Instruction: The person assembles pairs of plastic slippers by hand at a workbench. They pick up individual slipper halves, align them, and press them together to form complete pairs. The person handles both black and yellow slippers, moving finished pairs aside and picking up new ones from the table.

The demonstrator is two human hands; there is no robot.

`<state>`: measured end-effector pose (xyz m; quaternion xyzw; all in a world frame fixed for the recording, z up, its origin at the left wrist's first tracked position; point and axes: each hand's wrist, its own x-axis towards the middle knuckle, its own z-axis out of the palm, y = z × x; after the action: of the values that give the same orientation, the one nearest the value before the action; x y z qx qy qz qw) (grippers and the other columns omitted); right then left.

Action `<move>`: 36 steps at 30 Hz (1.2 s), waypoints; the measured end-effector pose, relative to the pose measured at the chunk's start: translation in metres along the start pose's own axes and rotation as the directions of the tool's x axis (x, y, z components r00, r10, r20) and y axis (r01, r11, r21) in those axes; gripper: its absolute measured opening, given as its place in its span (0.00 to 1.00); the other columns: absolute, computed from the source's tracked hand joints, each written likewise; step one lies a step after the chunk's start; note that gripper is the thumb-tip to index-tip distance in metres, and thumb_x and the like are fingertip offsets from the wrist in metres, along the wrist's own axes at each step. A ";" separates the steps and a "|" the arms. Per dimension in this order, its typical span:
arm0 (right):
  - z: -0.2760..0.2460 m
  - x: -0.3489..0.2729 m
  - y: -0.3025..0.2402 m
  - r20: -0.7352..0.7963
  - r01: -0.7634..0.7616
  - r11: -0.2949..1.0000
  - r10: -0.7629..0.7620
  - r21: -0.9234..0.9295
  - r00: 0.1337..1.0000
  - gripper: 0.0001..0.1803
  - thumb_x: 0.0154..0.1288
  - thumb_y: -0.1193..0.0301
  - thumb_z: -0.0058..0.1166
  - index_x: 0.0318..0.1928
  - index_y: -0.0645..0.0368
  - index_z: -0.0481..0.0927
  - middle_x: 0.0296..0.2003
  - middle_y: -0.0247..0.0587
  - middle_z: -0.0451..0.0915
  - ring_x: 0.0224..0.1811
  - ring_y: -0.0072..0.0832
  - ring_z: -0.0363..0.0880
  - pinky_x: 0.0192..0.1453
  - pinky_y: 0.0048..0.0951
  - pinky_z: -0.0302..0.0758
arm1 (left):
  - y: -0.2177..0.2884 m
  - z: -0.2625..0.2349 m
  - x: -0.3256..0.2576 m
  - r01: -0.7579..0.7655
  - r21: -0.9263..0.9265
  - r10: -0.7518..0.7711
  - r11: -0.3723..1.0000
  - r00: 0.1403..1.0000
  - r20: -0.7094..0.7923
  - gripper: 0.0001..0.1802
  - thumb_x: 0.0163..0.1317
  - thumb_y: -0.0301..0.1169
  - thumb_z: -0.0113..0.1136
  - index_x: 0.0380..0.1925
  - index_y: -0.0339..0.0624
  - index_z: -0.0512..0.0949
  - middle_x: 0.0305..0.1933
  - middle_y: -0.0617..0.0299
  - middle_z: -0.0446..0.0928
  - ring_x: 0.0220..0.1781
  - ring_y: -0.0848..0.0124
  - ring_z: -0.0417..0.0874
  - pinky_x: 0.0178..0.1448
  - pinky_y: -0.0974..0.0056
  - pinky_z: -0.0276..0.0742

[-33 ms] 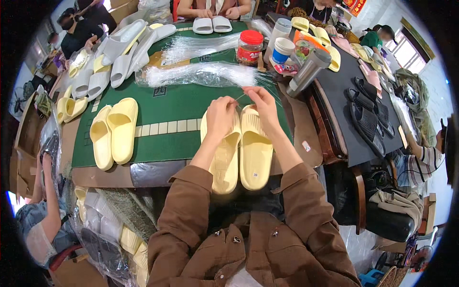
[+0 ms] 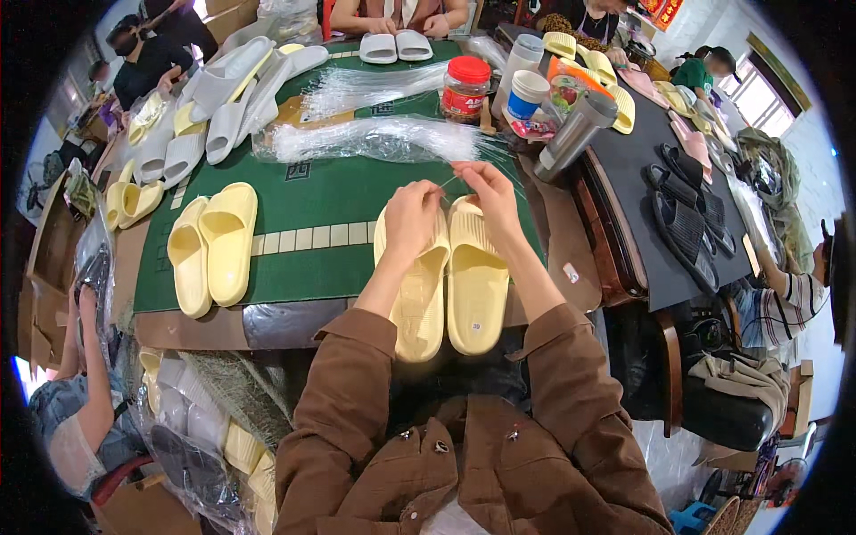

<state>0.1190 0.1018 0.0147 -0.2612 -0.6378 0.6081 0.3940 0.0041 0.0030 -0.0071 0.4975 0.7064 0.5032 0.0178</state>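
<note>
Both my hands pinch a thin, clear plastic strand (image 2: 448, 181) stretched between their fingertips. My left hand (image 2: 413, 216) is closed on one end, above the left pale-yellow slipper (image 2: 419, 308). Fingers of my right hand (image 2: 493, 201) are closed on the other end, above the right pale-yellow slipper (image 2: 477, 299). This pair stands side by side at the table's front edge, heels toward me. Whether the strand passes through the slippers is hidden by my hands. Just beyond lies a plastic-wrapped bundle of white strands (image 2: 374, 140); a second bundle (image 2: 383, 89) lies behind it.
Another yellow slipper pair (image 2: 230, 250) rests left on the green mat (image 2: 303, 201). Grey slippers (image 2: 236, 80) are heaped at far left. A red-lidded jar (image 2: 466, 89), a paper cup (image 2: 528, 94) and a steel flask (image 2: 575, 138) stand right. Across the table, a person handles grey slippers (image 2: 397, 47).
</note>
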 end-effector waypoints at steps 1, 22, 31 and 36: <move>0.002 -0.002 -0.004 0.011 -0.052 0.996 0.051 0.075 0.999 0.10 0.68 0.69 0.53 0.43 0.61 0.81 0.41 0.33 0.82 0.39 0.18 0.78 0.41 0.23 0.74 | 0.000 -0.001 -0.001 0.001 -0.002 -0.001 1.000 1.000 0.001 0.08 0.61 0.28 0.55 0.35 0.39 0.81 0.34 0.52 0.80 0.38 0.55 0.81 0.42 0.57 0.74; -0.235 -0.051 -0.139 -0.558 0.409 0.669 -0.744 -0.621 0.368 0.08 0.75 0.71 0.39 0.45 0.60 0.72 0.32 0.35 0.71 0.35 0.21 0.69 0.46 0.25 0.69 | 0.003 -0.004 0.000 0.069 -0.081 -0.059 0.994 0.992 0.115 0.07 0.62 0.28 0.56 0.36 0.39 0.80 0.33 0.55 0.79 0.35 0.62 0.81 0.40 0.61 0.74; -0.431 -0.095 -0.127 -0.380 -0.506 -0.007 -0.650 -0.863 0.658 0.12 0.63 0.66 0.51 0.45 0.53 0.81 0.47 0.44 0.77 0.50 0.44 0.75 0.53 0.44 0.71 | 0.041 -0.025 0.001 -0.221 -0.068 0.220 0.973 0.975 -0.028 0.07 0.60 0.22 0.55 0.38 0.37 0.79 0.37 0.54 0.77 0.39 0.59 0.78 0.44 0.58 0.74; -0.424 -0.077 -0.102 -0.628 -0.629 0.139 -0.381 -0.765 0.679 0.20 0.58 0.59 0.54 0.51 0.47 0.80 0.54 0.43 0.74 0.55 0.49 0.74 0.56 0.46 0.72 | 0.081 -0.055 -0.053 -0.317 0.087 0.303 0.944 0.942 0.143 0.12 0.56 0.23 0.59 0.42 0.39 0.78 0.41 0.54 0.74 0.44 0.56 0.76 0.48 0.55 0.73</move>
<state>0.5245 0.2681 0.0796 -0.7223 -0.6290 -0.0844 0.2749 0.0576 -0.0730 0.0538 0.6340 0.6430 0.4275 -0.0435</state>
